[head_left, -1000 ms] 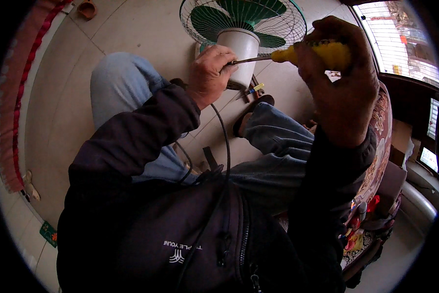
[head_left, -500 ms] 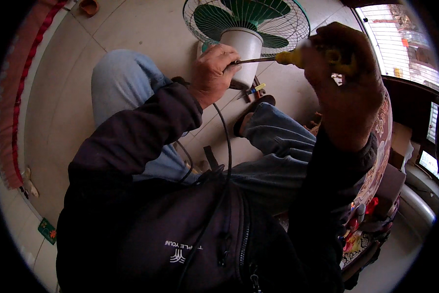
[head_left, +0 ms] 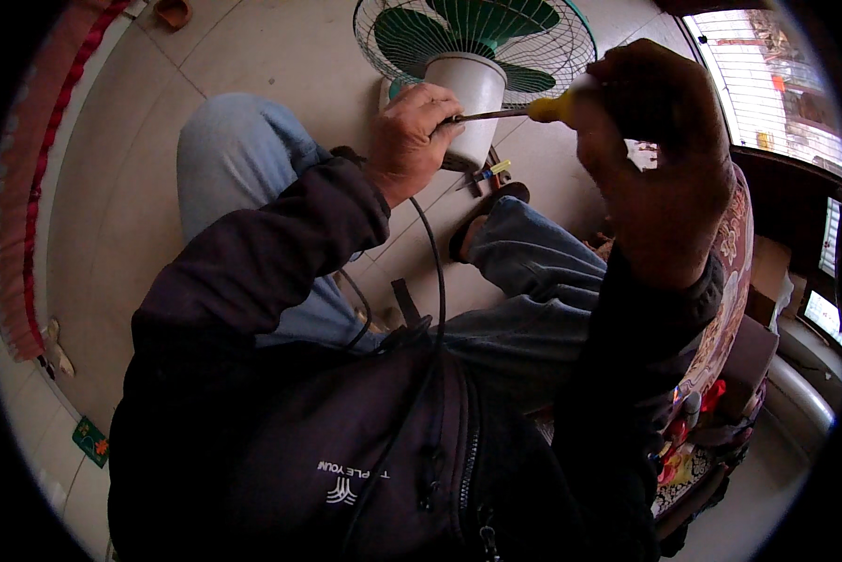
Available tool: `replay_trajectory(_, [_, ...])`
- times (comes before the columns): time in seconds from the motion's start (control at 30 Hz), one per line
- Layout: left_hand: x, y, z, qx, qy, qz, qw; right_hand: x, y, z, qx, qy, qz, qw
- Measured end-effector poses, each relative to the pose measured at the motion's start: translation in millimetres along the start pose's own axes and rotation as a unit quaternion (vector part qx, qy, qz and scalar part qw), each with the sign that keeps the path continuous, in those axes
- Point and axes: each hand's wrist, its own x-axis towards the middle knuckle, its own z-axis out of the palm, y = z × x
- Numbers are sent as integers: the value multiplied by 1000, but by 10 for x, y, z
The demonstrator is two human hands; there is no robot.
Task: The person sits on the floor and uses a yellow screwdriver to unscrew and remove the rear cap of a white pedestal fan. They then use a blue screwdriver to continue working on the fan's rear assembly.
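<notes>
On the tiled floor [head_left: 280, 56] ahead of the seated person's knees lies a green-bladed fan [head_left: 477, 42] w/ wire guard, its white motor housing [head_left: 472, 94] pointing up toward the camera.

L to R: left hand [head_left: 412, 136] is closed against the near side of the housing, fingers curled by the screwdriver tip, apparently steadying both. A black cable [head_left: 435, 272] runs from under that hand down to the lap. The screwdriver [head_left: 519, 111] lies roughly level, metal shaft to the housing, yellow handle to the right. Right hand [head_left: 655, 159] is wrapped fully round the handle, fist tight; only a short yellow stub shows.

Handling, est.: housing is rigid plastic, light, smooth, prob. slippery and liable to crack if levered; grip it round the body, not by the guard, whose thin wires would likely bend. Screwdriver is stiff and light; handle is the only sound grip. Cable is limp, may snag.

Small tools [head_left: 491, 173] lie on the floor just below the housing; type unclear.

Not verifiable: tip contact point and any screw (behind left-hand fingers); most of the handle; fan base and far guard edge (cut off at top). Right side of view is dark and bent by the lens.
</notes>
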Motion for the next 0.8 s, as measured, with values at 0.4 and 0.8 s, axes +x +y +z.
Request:
replay_trajectory(0.4, [19, 28, -29, 15, -10, -5, 1000, -12, 125, 47, -83, 87, 13, 993])
replay_trajectory(0.8, [49, 92, -12, 57, 3, -20, 998, 5, 60, 13, -87, 47, -24, 995])
